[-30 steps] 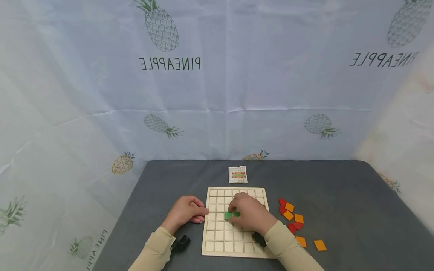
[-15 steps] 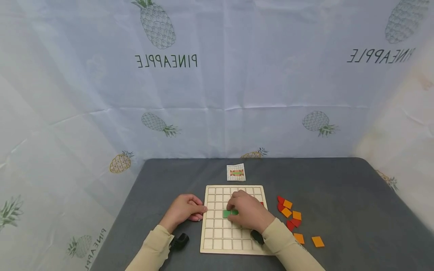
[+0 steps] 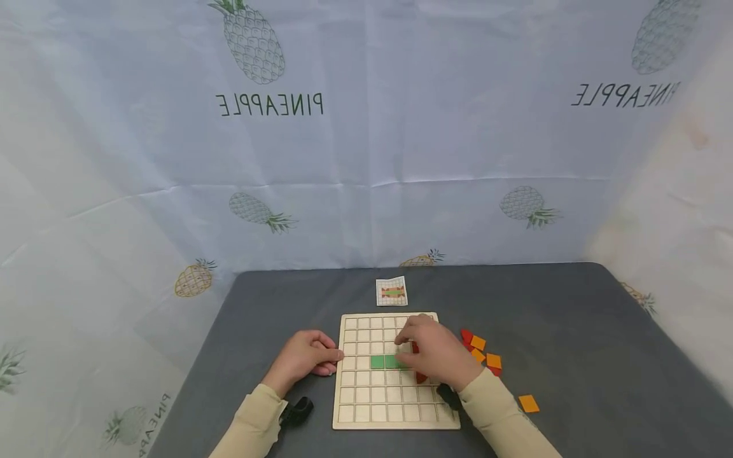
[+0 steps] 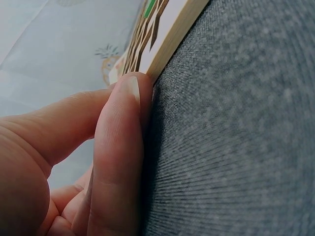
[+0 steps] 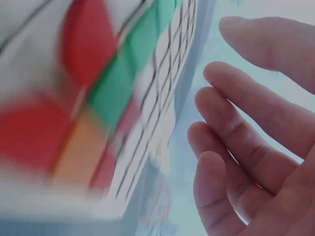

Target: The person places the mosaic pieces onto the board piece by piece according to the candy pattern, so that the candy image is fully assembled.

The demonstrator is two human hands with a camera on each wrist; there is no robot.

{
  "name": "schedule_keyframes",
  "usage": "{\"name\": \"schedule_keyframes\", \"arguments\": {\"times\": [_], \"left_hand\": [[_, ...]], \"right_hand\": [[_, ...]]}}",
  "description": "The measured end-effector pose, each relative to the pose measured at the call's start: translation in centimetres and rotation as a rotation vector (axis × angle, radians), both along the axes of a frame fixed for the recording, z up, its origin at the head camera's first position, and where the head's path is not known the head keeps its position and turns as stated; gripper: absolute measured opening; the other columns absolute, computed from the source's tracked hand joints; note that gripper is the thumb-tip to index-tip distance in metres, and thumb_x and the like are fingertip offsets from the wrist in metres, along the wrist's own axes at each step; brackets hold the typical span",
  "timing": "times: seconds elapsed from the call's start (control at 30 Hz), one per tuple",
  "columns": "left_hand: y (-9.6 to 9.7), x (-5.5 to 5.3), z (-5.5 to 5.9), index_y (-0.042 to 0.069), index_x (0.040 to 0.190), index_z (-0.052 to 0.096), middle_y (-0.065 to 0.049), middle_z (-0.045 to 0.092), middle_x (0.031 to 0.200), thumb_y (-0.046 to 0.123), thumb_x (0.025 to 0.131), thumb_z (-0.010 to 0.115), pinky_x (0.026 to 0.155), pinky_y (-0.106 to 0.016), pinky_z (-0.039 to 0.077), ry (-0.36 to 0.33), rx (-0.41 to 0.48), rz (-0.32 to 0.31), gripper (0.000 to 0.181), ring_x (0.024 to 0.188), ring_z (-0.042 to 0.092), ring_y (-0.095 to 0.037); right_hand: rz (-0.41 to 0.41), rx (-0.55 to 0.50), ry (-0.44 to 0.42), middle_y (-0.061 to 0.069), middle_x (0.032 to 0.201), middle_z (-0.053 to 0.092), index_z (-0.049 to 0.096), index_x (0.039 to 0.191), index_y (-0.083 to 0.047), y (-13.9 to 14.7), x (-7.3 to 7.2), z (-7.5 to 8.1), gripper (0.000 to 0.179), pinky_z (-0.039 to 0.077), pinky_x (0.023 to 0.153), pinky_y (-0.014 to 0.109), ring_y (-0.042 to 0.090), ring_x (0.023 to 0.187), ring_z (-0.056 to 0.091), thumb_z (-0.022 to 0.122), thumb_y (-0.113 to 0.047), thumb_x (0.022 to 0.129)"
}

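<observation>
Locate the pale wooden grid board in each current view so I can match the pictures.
Head: the pale wooden grid board lies low and central on the dark grey tabletop.
Left wrist: only part of the board shows, at top centre.
Right wrist: the board fills much of the left half, tilted and partly blurred.
Shared landmark: flat green tiles on it.

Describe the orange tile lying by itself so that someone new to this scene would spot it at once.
On the dark grey table, find the pale grid board, then look right, just past the person's right sleeve. A flat orange tile lies there. The other visible orange tiles sit bunched with red pieces; this one lies apart, below them in the head view.
</observation>
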State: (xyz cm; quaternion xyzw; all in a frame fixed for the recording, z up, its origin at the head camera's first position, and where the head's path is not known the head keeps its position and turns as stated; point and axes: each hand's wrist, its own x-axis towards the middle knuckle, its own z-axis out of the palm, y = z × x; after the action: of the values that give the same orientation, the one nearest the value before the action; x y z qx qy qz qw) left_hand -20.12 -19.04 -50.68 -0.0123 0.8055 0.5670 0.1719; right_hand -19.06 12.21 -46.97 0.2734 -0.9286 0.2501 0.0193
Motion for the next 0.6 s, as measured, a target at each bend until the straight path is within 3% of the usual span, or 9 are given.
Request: {"name": "schedule_keyframes", "arguments": {"times": [0.3, 0.43, 0.6], "left_hand": [[-0.3, 0.3, 0.2, -0.001, 0.108, 0.071, -0.01, 0.078, 0.085, 0.021, 0.089, 0.092, 0.067, -0.031, 0.068, -0.006, -0.017, 0.026, 0.035, 0.072, 0.078, -0.015], [-0.1, 0.2, 0.3, -0.001, 0.108, 0.071, -0.01, 0.077, 0.085, 0.021, 0.088, 0.092, 0.067, -0.032, 0.068, -0.016, -0.03, 0.032, 0.036, 0.072, 0.078, -0.016], [0.2, 0.2, 0.3, -0.001, 0.108, 0.071, -0.01, 0.077, 0.084, 0.02, 0.088, 0.092, 0.067, -0.032, 0.068, -0.022, -0.035, 0.032, 0.036, 0.071, 0.078, -0.016]], "right_hand": [[-0.22, 0.032, -0.06, -0.006, 0.102, 0.07, 0.082, 0.104, -0.021, 9.3, 0.6, 0.2, 0.012, 0.06, 0.085, 0.041, 0.02, 0.102, 0.064, 0.088, -0.022, 0.093], [-0.264, 0.073, -0.083, -0.008, 0.101, 0.071, 0.081, 0.102, -0.022, 13.1, 1.1, -0.3, 0.013, 0.062, 0.086, 0.047, 0.02, 0.1, 0.066, 0.089, -0.024, 0.092], [-0.291, 0.117, -0.12, -0.007, 0.103, 0.072, 0.081, 0.102, -0.024, 15.8, 1.7, -0.7, 0.015, 0.063, 0.09, 0.052, 0.021, 0.099, 0.068, 0.09, -0.026, 0.09]]}}
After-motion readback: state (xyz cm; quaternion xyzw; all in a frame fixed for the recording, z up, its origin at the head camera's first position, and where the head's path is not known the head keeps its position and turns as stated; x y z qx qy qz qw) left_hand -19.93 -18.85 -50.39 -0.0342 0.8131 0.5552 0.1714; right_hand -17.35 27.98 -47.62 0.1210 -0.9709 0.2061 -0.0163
